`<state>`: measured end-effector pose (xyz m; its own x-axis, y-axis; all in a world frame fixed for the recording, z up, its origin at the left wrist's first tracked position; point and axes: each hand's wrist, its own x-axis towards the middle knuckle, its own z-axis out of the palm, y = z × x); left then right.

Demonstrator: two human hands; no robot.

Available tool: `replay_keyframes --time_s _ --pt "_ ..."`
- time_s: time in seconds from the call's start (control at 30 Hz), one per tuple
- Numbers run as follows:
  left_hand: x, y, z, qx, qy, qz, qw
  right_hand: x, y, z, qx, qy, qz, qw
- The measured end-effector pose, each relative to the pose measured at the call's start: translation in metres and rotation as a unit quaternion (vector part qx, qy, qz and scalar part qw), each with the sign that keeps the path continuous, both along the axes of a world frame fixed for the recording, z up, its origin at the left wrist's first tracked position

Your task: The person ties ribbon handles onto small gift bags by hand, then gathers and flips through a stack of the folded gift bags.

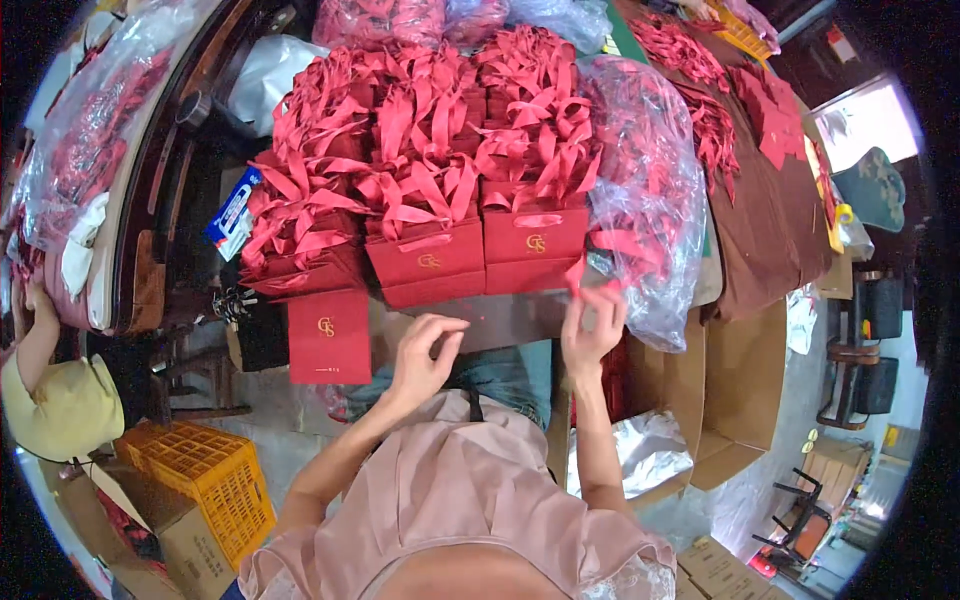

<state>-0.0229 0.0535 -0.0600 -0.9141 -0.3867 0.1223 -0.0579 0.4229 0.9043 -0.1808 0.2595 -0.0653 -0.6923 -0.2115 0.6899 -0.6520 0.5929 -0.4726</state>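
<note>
Red paper gift bags with ribbon handles stand packed in rows on the table before me, the nearest ones showing gold emblems, such as the middle bag (430,265). One flat red bag (329,340) hangs over the near edge at the left. My left hand (422,358) is held just off the table edge, to the right of that bag, fingers curved with a gap to the thumb and nothing seen between them. Further right, my right hand (592,328) is raised with its fingertips pinched on a red ribbon (577,272), beside the front right bag (537,245).
A clear plastic sack (650,200) of red bags lies right of the rows. Below it stands an open cardboard box (735,400). A blue and white box (234,215) lies left. An orange crate (215,490) sits on the floor. Another person's arm (38,330) shows at the far left.
</note>
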Motion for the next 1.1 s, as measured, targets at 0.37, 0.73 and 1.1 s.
replay_keyframes --time_s 0.37,0.73,1.1 --pt "-0.014 -0.008 -0.022 0.492 -0.177 -0.114 0.845 0.086 -0.055 0.003 0.026 -0.158 0.383 0.91" --pt "0.0 -0.006 -0.018 0.095 -0.065 0.029 0.993 0.084 -0.082 0.02 -0.084 -0.354 0.262 0.894" --pt "0.024 -0.023 0.016 -0.052 -0.016 0.035 0.998 0.078 -0.092 0.012 -0.091 -0.406 0.245 0.876"
